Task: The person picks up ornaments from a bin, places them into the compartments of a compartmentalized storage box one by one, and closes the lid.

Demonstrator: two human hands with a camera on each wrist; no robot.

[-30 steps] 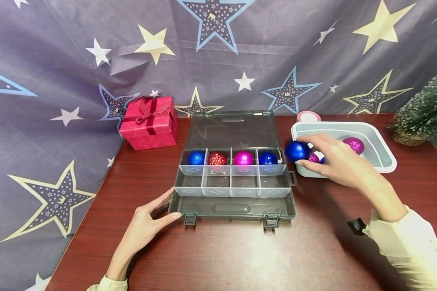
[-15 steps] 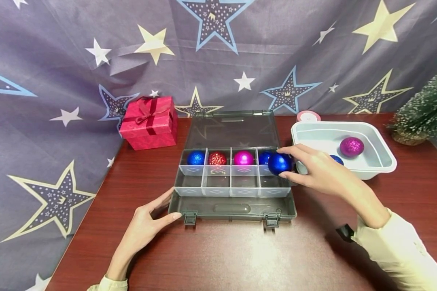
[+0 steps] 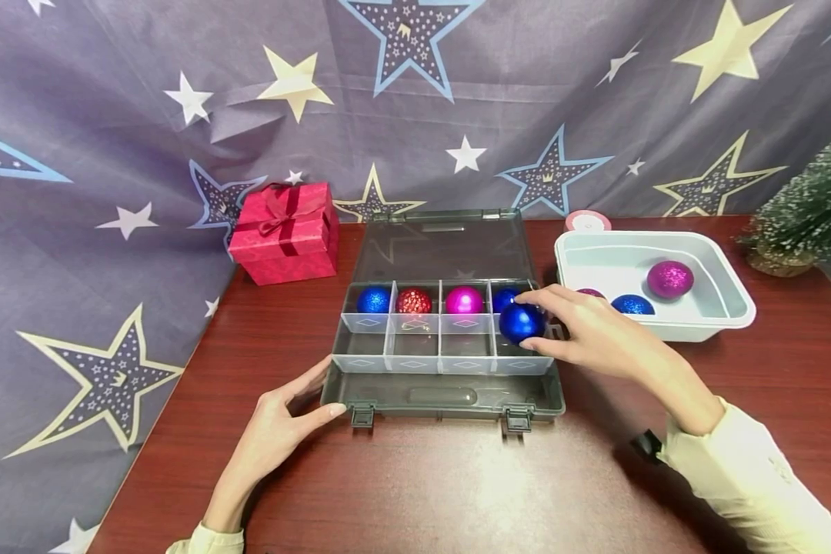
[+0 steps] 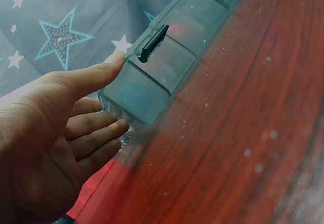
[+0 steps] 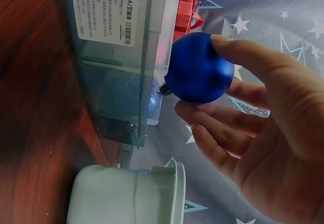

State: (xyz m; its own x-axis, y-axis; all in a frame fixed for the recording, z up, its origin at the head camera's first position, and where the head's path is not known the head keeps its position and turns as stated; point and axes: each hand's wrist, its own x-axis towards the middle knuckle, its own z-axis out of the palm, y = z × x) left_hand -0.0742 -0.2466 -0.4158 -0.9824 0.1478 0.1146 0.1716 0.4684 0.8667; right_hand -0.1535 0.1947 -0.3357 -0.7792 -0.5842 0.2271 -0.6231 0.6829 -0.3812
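In the head view my right hand [image 3: 605, 331] pinches a matte blue Christmas ball [image 3: 522, 322] between thumb and fingers. The ball is over the front right compartment of a divided grey plastic box [image 3: 381, 392]. In the right wrist view, the silver cap of the blue ball [image 5: 200, 68] points toward the box. Behind, in the back row, sit a glittery blue ball [image 3: 373, 300], a red ball [image 3: 414, 302], a pink ball [image 3: 465, 301] and a partly hidden shiny blue ball [image 3: 504, 298]. My left hand [image 3: 270, 431] rests at the box's front left corner, fingers nearly straight.
A white tub [image 3: 723, 285] right of the box holds a glittery purple ball [image 3: 670, 278], a glittery blue ball [image 3: 633, 305] and another purple one [image 3: 591, 293]. A red gift box [image 3: 284, 238] stands back left; a small frosted tree [image 3: 813, 204] stands far right.
My right hand has carried the matte blue ball left from beside the tub to over the box's front right compartment. The left hand has stayed at the box's corner.
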